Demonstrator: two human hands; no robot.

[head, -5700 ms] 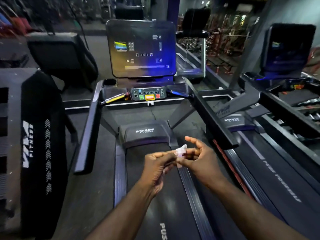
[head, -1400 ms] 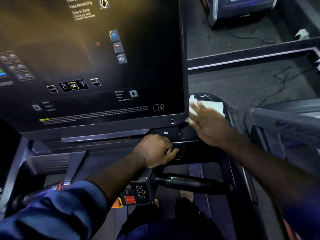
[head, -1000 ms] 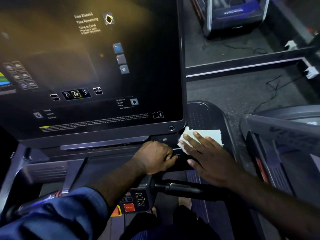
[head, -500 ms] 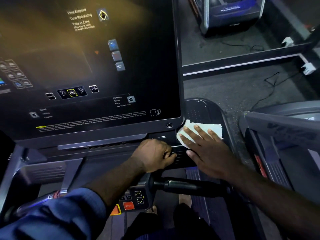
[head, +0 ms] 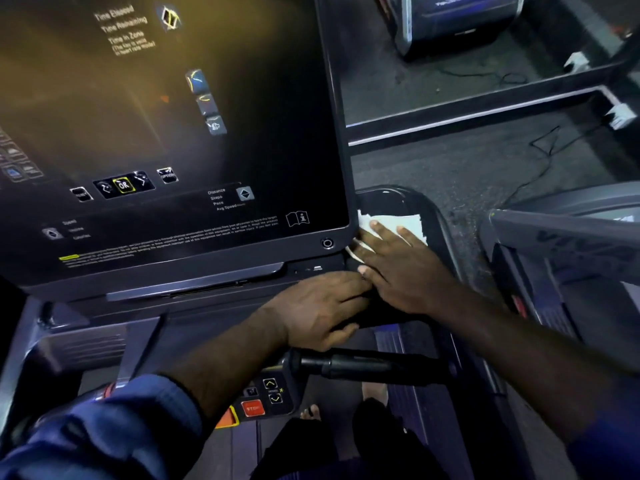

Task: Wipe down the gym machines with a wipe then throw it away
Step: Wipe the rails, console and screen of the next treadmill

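A white wipe [head: 408, 224] lies flat on the black side tray [head: 436, 216] of the treadmill console, just right of the big touch screen [head: 166, 133]. My right hand [head: 398, 268] presses on the wipe with fingers spread, covering its near half. My left hand [head: 318, 310] rests on the console ledge below the screen's lower right corner, fingers curled over the edge and touching my right thumb.
A black handlebar [head: 363, 367] runs across under both hands, with a red stop button [head: 252, 408] on the control pad. A neighbouring treadmill's console [head: 568, 244] stands at the right. Cables [head: 540, 157] and floor rails [head: 478, 112] lie beyond the tray.
My right hand has slid the wipe up the tray, away from me, after pulling it down from the far rim. My left hand has stayed on the ledge.
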